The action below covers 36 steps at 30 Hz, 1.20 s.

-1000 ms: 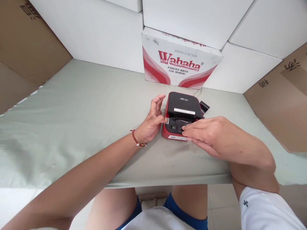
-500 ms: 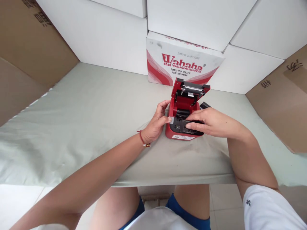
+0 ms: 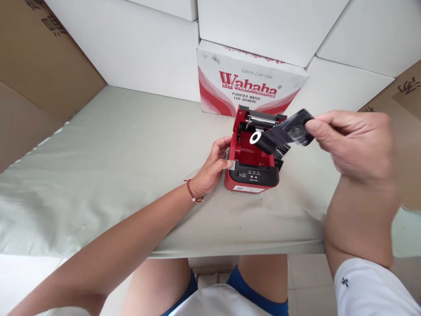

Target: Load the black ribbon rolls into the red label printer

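A small red label printer (image 3: 253, 176) stands on the cloth with its lid raised and its red inside showing. My left hand (image 3: 212, 169) grips its left side, the thumb on the grey corner piece and the fingers along the side wall. My right hand (image 3: 358, 140) is raised to the right, pinching the loose end of a black film roll (image 3: 265, 142). The roll has a white core and hangs tilted over the open printer. Beside the printer's right wall, a dark shiny item (image 3: 283, 151) is partly hidden, and I cannot make out its kind.
Behind the printer stands a Wahaha water carton (image 3: 250, 81), with large white boxes (image 3: 272, 26) stacked around it. Brown cardboard (image 3: 42, 61) closes off the left, and more cardboard (image 3: 394, 114) the right. Pale green cloth (image 3: 131, 166) covers the table up to its front edge.
My right hand has lifted the black film roll out of the printer, moving up and right. The front panel is now uncovered. My left hand keeps its place on the printer.
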### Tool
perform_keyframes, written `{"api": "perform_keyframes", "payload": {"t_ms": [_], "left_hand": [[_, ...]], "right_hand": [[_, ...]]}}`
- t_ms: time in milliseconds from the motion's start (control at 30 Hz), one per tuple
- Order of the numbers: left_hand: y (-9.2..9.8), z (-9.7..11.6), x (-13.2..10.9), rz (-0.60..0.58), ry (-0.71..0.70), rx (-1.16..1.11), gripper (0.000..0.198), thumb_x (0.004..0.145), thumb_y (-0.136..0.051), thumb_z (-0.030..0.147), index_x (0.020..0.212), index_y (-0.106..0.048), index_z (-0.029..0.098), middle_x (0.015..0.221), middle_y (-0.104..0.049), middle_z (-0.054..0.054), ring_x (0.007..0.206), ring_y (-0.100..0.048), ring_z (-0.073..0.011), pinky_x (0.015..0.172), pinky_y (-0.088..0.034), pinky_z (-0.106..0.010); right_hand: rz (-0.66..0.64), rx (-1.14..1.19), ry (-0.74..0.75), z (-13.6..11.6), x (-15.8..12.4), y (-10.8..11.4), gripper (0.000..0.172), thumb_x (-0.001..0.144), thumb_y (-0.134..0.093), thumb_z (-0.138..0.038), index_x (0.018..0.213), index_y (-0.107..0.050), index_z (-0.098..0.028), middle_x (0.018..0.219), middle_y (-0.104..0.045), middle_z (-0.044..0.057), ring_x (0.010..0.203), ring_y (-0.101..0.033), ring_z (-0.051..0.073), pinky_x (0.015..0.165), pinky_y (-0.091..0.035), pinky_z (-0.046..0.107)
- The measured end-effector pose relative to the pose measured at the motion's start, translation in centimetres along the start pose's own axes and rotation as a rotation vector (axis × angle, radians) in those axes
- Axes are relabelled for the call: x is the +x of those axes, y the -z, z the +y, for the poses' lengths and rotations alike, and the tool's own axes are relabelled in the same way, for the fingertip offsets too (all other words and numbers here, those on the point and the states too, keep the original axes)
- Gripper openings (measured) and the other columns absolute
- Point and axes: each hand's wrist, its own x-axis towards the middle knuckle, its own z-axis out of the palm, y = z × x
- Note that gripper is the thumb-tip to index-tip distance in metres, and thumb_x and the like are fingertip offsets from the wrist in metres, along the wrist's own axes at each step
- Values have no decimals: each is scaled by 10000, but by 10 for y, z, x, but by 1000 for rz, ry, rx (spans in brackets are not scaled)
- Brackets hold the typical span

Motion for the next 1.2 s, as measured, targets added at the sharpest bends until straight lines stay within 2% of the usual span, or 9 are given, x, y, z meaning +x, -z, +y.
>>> {"api": "perform_keyframes", "payload": {"t_ms": [133,333,433,600,733,833,933,1067,1200], "left_hand": [[1,4,-1,7,35,-45,773,969,-887,528,1676,-593,420,1930,-568,-56,1824,-518,-361,1433,-553,-620],[6,-1,1,-3,31,-48,796,948,-909,553,1671,-600,424,1892,-604,-49,1797,-530,-338,1401,-571,-544],[3,3,1,7,52,-93,785,936,-922,528,1652,-617,428,1876,-615,-31,1804,-512,-339,1443,-524,-552],[-7,16,-1,90,120,-197,767,854,-984,496,1562,-703,408,1807,-672,-14,1850,-428,-386,1547,-369,-586],[-11,19,1,109,142,-225,793,800,-1020,497,1526,-716,406,1783,-676,-12,1863,-392,-398,1559,-332,-600],[-12,19,2,113,146,-236,806,783,-1032,512,1515,-714,400,1779,-671,-17,1854,-403,-400,1559,-322,-604],[-12,20,2,110,146,-224,809,786,-1027,520,1517,-708,384,1771,-677,-32,1833,-427,-406,1555,-325,-619],[-11,22,2,102,150,-223,784,801,-1008,489,1517,-709,376,1788,-670,-35,1822,-440,-407,1550,-341,-625],[-11,21,2,107,149,-234,774,801,-1007,459,1510,-707,380,1777,-673,-28,1831,-427,-396,1552,-339,-613]], "right_hand": [[35,-216,-144,15,11,35,171,1027,-873,-309,927,-934,-184,671,-535,-23,666,-408,127,662,-327,376],[-551,-733,-406,64,42,53,275,1059,-826,-423,869,-913,-244,720,-748,16,687,-626,196,690,-462,366],[-844,-720,-361,87,52,42,330,1076,-771,-565,1012,-966,-307,937,-881,25,851,-757,239,780,-560,365],[-637,-924,-396,116,64,-10,501,1134,-677,-502,1523,-891,-269,1512,-885,127,1332,-815,339,1056,-623,404],[-730,-936,-407,131,69,-45,485,1081,-753,-468,1462,-906,-210,1401,-902,178,1265,-829,348,1019,-626,403],[-822,-873,-350,126,66,-36,451,1060,-749,-440,1411,-926,-219,1401,-910,154,1263,-831,338,1060,-628,401],[-1003,-699,-257,107,59,3,438,1007,-789,-487,1332,-958,-247,1364,-928,101,1209,-851,319,1064,-645,383],[-1258,-256,-13,72,48,44,506,1102,-750,-633,1371,-962,-261,1206,-919,91,871,-788,211,811,-628,319],[-1122,-36,169,40,34,17,468,1124,-780,-564,1437,-928,-250,1219,-907,78,762,-713,147,718,-576,290]]}}
